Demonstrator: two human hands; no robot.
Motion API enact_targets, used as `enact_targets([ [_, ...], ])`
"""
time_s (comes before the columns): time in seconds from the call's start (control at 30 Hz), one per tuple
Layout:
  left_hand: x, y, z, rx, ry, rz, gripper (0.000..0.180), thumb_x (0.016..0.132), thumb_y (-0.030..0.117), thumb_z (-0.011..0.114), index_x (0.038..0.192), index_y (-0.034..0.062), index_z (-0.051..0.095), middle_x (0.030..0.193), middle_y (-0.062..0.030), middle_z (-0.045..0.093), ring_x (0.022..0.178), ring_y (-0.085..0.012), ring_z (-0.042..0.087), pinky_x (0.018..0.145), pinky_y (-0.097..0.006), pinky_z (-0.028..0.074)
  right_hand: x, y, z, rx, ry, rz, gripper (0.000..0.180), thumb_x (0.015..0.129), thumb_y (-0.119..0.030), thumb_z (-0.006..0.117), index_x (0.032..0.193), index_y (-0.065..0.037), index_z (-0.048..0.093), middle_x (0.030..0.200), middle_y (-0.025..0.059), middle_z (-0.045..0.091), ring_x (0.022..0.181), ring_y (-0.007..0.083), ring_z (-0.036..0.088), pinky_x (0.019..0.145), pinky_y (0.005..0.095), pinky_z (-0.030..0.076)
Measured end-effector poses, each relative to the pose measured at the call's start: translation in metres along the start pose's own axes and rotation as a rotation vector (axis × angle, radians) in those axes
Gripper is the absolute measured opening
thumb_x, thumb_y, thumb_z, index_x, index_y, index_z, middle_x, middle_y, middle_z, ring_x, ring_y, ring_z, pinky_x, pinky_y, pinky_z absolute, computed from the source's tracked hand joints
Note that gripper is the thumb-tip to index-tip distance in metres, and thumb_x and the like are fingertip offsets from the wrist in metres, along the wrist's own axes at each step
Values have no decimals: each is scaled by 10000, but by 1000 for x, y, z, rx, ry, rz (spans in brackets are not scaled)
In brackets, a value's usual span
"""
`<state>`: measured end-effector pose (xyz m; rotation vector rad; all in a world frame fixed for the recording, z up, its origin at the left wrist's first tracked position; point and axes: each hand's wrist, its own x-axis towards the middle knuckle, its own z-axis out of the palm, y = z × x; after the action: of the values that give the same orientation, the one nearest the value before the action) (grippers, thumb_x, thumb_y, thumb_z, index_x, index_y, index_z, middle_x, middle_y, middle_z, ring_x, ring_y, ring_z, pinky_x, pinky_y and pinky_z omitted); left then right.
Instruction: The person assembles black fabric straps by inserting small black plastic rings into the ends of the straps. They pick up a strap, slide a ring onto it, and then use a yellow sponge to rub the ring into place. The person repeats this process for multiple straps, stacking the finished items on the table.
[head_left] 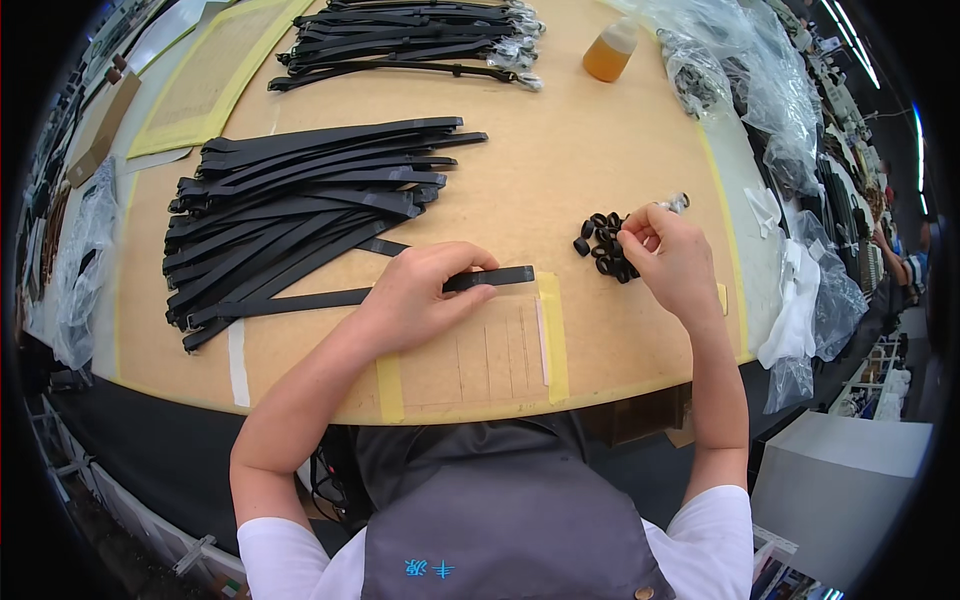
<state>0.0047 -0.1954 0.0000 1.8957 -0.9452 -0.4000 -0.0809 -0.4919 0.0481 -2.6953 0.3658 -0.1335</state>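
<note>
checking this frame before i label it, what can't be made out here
Head view only:
- Whether the right hand pinches one of the small black loops: its fingers cover the spot.
- The middle of the black strap: under the left hand.
- Contents of the clear plastic bags: glare and folds blur them.
- Right-edge workstations: too small and bent by the fisheye rim.

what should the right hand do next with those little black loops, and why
Probably lift one loop clear of the pile of small black loops and bring it to the free end of the black strap. The right hand is pinching at the pile's edge, while the left hand presses that strap flat on the table, its end bare.
</note>
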Motion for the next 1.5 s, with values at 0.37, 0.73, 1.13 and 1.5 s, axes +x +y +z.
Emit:
enact_targets([
  [0.37,3,2,1,-18,28,39,246,862,93,765,1070,-17,692,943,-131,729,827,-228,713,734,-308,546,0,3,12,81,-37,-47,126,878,-71,733,974,-8,681,841,58,704,755,142,662,706,290,532],
  [0.73,2,7,-6,-29,247,224,247,804,51,814,1029,0,725,890,-117,726,765,-211,697,658,-294,525,0,-35,37,1260,-469,-35,309,951,-41,698,1238,49,627,1133,78,677,1024,134,675,917,274,561],
  [1.13,0,3,-7,86,285,237,277,771,22,827,1026,11,720,826,-87,702,672,-193,661,589,-296,505,3,-34,65,1330,-455,-158,303,910,41,710,1206,38,644,1203,87,660,1087,144,663,973,292,541],
  [1.5,1,11,1,61,110,213,322,804,131,835,1066,34,676,963,-120,719,839,-276,706,713,-351,561,-10,-51,73,1399,-602,-58,390,894,1,736,1243,8,565,1153,68,637,1042,121,637,896,267,561],
])
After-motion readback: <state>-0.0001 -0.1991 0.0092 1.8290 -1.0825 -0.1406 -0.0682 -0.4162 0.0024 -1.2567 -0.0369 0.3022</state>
